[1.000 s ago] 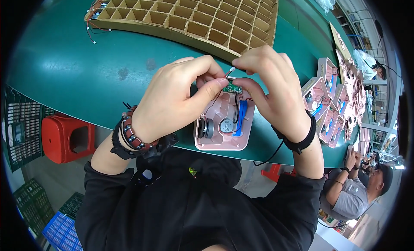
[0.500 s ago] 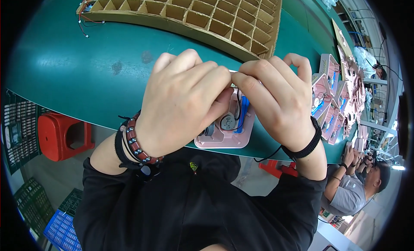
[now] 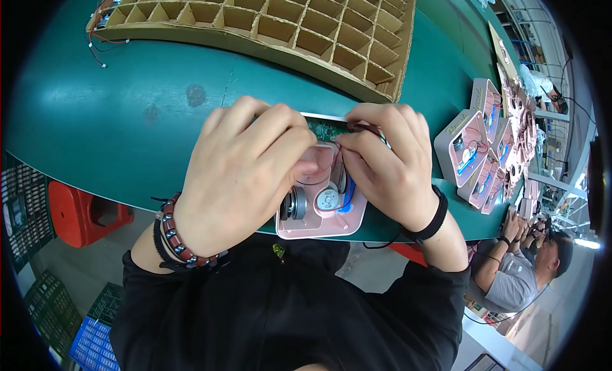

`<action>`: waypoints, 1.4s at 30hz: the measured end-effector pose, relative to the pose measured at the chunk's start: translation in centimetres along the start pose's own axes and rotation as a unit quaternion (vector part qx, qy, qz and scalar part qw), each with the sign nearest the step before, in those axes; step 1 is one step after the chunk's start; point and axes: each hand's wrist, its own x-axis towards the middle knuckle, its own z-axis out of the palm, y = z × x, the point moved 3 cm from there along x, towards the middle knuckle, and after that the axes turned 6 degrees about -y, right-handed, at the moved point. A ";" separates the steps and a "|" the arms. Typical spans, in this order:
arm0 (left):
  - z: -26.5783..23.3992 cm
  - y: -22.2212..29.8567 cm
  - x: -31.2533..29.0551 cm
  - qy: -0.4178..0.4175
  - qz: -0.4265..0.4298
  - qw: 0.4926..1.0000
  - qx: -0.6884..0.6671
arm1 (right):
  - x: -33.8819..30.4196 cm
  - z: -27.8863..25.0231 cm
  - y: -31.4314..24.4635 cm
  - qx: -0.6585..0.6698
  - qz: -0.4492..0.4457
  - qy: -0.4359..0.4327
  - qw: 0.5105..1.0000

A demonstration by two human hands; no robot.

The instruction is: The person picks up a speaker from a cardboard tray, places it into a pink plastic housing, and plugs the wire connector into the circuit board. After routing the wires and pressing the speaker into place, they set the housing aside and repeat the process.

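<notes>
A pink plastic housing [image 3: 322,232] lies open on the table in front of me. Inside it sit a round silver part [image 3: 327,200], a dark ridged cylinder [image 3: 294,204] and a blue piece [image 3: 348,197]. Along its far side a green circuit board [image 3: 325,129] shows between my hands. My left hand [image 3: 245,170] curls over the housing's left side, thumb bent inward; what its fingertips grip is hidden. My right hand [image 3: 396,164] is closed at the board's right end, its fingertips low against the board and thin dark wires [image 3: 366,127] running among its fingers.
A divided cardboard box [image 3: 255,36] stands on the green table [image 3: 146,78] beyond my hands, with wired parts [image 3: 105,17] at its left end. Several pink housings [image 3: 468,148] stand at right. A co-worker [image 3: 519,275] sits farther right. A red stool [image 3: 70,215] stands at left.
My hands, which met at the fingertips, have parted, uncovering the circuit board and more of the housing's inside. The housing appears slightly lower and farther left in view.
</notes>
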 end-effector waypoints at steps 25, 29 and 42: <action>1.1 -1.9 -0.3 -0.038 0.004 0.993 -0.115 | 0.6 0.6 0.5 0.002 0.056 -0.059 0.997; 1.3 -1.8 -0.5 -0.035 0.014 0.994 -0.104 | 0.6 0.7 0.7 0.019 0.061 -0.070 0.996; 1.1 -1.7 -0.4 -0.020 0.021 0.993 -0.117 | 0.2 0.8 0.7 0.009 0.047 -0.055 0.997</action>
